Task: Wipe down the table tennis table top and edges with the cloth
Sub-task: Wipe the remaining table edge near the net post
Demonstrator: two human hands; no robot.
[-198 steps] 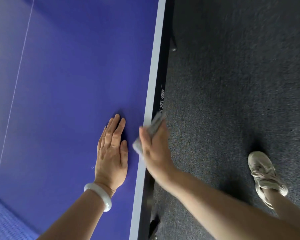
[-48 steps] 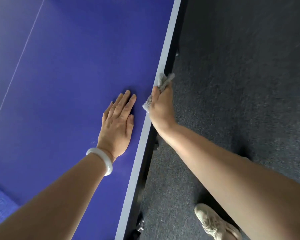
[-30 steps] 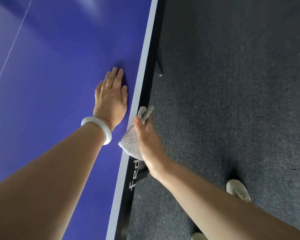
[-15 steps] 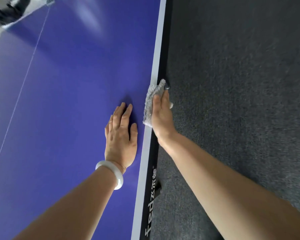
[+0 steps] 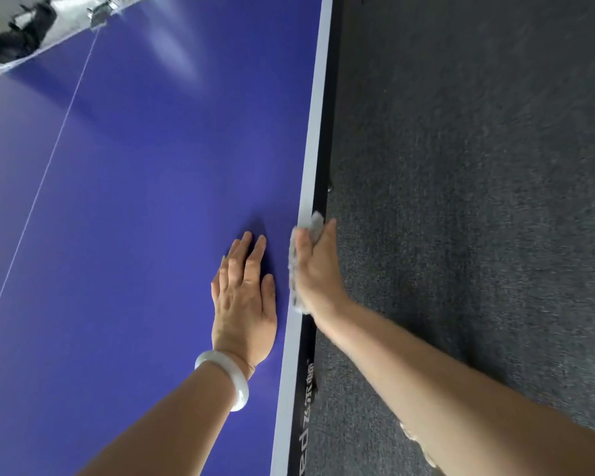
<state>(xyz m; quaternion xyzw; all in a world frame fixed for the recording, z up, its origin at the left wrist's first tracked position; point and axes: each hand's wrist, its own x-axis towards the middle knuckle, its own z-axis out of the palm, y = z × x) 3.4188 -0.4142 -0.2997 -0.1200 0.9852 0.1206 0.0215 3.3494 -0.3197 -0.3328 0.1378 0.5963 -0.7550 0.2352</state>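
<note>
Spanning the view's left, the blue table (image 5: pixel 134 201) runs away, its white border stripe (image 5: pixel 315 132) and dark side edge next to grey carpet floor (image 5: pixel 461 166). Left arm extended: left hand (image 5: pixel 244 297) lies palm down on the top just inside the stripe, grip spread flat, fingers straight. Right arm enters from lower right: right hand (image 5: pixel 318 273) straddles the table edge, thumb on the stripe, grip clamping the grey cloth (image 5: pixel 315 225) against the edge; pale bangle (image 5: pixel 231 376) on the left wrist.
</note>
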